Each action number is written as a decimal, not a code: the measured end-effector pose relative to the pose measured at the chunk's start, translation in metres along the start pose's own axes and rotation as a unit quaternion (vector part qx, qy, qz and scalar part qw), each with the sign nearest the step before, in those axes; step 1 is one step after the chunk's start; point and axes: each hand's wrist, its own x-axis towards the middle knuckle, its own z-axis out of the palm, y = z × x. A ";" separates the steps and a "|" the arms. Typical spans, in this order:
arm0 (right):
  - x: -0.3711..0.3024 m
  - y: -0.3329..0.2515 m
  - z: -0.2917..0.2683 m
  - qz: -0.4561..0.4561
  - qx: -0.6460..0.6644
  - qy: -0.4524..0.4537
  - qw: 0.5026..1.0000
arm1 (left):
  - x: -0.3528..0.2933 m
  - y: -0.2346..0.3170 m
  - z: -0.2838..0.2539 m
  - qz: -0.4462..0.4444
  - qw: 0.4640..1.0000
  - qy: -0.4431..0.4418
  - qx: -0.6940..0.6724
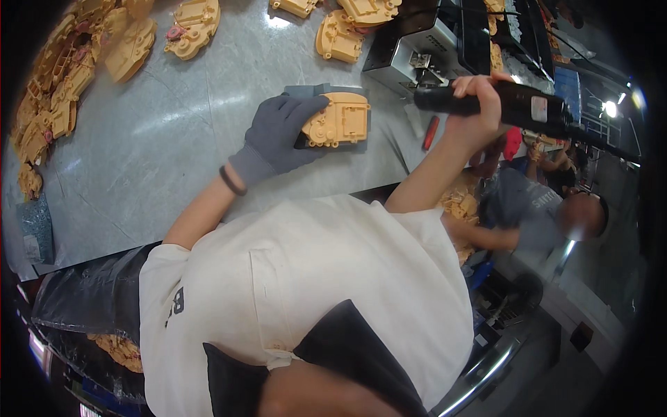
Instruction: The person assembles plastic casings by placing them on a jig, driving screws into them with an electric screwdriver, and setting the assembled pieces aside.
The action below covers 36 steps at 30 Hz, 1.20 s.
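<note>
My left hand (274, 139), in a grey glove, grips the left side of a yellow plastic housing (346, 119). The housing has moulded ribs and bosses on its upper face and rests on a dark grey block (303, 90) on the table. Raised to the right, my bare right hand (479, 104) is wrapped round a black electric screwdriver (538, 105). Its cable runs off to the right. The tool's front end points left, close to a metal box-shaped device (417, 59), probably a screw feeder; I cannot make out a bit.
Several yellow housings (62, 90) are heaped along the table's left edge, more lie at the back (340, 35). A red-handled tool (431, 132) lies right of the block. A bubble-wrap piece (35, 226) is at the near left. Another person (524, 201) works at the right.
</note>
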 end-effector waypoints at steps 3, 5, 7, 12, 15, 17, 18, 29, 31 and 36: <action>-0.040 -0.013 0.009 0.056 0.119 -0.073 0.989 | 0.001 0.001 -0.001 0.005 1.000 0.002 -0.002; -0.056 -0.019 0.024 0.016 0.133 -0.139 0.981 | 0.002 0.000 -0.002 0.018 1.000 0.006 0.004; -0.061 -0.020 0.032 -0.004 0.140 -0.180 0.974 | 0.000 -0.002 -0.002 0.015 1.000 0.002 0.003; -0.060 -0.018 0.049 0.012 0.167 -0.190 0.967 | -0.001 -0.002 0.002 0.012 1.000 0.004 -0.009; -0.059 -0.010 0.053 0.023 0.176 -0.196 0.964 | -0.004 -0.003 0.001 -0.004 1.000 0.002 -0.006; -0.058 -0.008 0.056 0.024 0.177 -0.196 0.964 | -0.004 0.000 -0.001 -0.027 1.000 0.000 -0.010; -0.058 -0.010 0.057 0.021 0.172 -0.186 0.967 | -0.004 0.001 -0.001 -0.023 1.000 0.002 -0.013; -0.052 0.007 0.050 0.062 0.146 -0.167 0.973 | -0.003 -0.003 0.001 -0.019 1.000 -0.012 -0.003; -0.053 0.008 0.049 0.066 0.133 -0.153 0.977 | -0.004 -0.003 0.002 -0.021 1.000 -0.015 -0.004; -0.053 0.008 0.048 0.067 0.130 -0.152 0.977 | -0.005 -0.004 0.002 -0.017 1.000 -0.010 0.003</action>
